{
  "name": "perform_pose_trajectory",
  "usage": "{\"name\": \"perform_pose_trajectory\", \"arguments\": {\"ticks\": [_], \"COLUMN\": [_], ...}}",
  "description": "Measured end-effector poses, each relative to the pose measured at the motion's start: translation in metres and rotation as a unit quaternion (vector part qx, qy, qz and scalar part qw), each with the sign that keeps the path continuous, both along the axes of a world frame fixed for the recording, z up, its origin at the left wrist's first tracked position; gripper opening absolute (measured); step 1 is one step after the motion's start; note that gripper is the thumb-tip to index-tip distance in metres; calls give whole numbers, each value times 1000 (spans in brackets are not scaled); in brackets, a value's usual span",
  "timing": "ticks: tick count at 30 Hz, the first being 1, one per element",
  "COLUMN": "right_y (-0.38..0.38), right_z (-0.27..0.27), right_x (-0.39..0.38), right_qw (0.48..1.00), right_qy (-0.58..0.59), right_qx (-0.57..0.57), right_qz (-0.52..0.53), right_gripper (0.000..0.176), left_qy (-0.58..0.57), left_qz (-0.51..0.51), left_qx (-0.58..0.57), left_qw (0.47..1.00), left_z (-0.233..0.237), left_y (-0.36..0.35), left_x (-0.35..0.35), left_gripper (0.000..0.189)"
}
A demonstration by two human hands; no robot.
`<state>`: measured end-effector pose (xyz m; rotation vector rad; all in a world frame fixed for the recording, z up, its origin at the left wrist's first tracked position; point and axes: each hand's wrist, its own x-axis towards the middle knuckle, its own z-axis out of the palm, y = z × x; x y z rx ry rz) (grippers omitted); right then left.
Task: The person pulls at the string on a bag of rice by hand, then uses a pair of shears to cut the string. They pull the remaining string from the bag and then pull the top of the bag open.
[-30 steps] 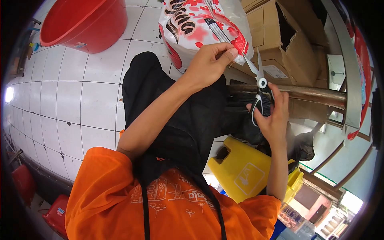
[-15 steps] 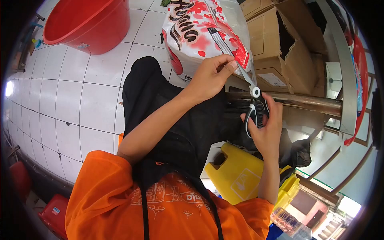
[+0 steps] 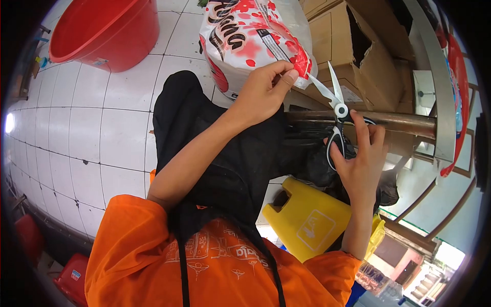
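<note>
A large plastic pack (image 3: pixel 240 30), white with red and pink flower print and the word "Ayana", stands on the floor in front of me. My left hand (image 3: pixel 270 87) pinches the red edge of its wrapping at the lower right corner. Right of it, my right hand (image 3: pixel 362 153) grips a pair of scissors (image 3: pixel 340 110) with black and white handles. Their blades are spread apart and point up and left, one tip close to the corner of the pack just past my left fingertips.
Open cardboard boxes (image 3: pixel 353 56) stand right of the pack, behind a brown metal bar (image 3: pixel 404 123). A red tub (image 3: pixel 110 36) is at the upper left on the tiled floor (image 3: pixel 117 123). Beside my right forearm is a yellow plastic panel (image 3: pixel 307 220), with a black plastic bag (image 3: pixel 327 161) above it.
The scissors have moved right, away from the pack's corner, and their blades have spread wider. My left hand keeps its pinch on the wrapping.
</note>
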<state>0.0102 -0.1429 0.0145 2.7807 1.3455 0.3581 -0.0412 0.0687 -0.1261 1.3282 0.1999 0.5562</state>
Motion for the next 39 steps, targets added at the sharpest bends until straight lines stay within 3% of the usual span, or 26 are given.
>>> {"name": "perform_pose_trajectory", "arguments": {"ticks": [5,11,13,15,17,22,24,27,28,30,36,37,39], "right_y": [-4,-6,-6,-5,-3,-2,-3,-5,-6,-4,6,8,12], "right_z": [4,6,2,-4,-14,-43,-49,-41,-34,-13,-3,-4,-15], "right_x": [6,36,35,34,32,29,27,30,31,34,29,27,26], "right_qw": [1000,989,989,989,996,990,987,980,981,988,991,993,994], "right_qy": [5,-72,-76,-84,35,73,-112,-158,-155,-99,-47,-23,23], "right_qx": [-11,-43,-40,-35,26,99,77,66,68,17,0,9,40], "right_qz": [3,123,120,116,78,64,88,100,98,116,122,112,97], "right_gripper": [71,71,71,70,68,67,68,68,68,68,69,69,68], "left_qy": [-17,22,28,15,8,-10,-7,16,19,-19,-90,-89,-26], "left_qz": [20,-1,-3,-16,-32,-52,-63,-59,-60,-16,17,17,-35], "left_qx": [35,89,116,107,64,-27,-11,47,48,194,322,320,193], "left_qw": [999,996,993,994,997,998,998,997,997,981,942,943,980], "left_z": [2,11,8,6,8,9,10,9,7,1,4,4,5], "left_y": [0,12,14,16,16,16,17,22,24,31,44,43,43], "left_x": [0,-8,-7,-4,-4,-2,-4,-5,-4,-2,-2,-3,-5], "left_gripper": [23,22,23,26,27,29,27,25,25,22,19,19,20]}}
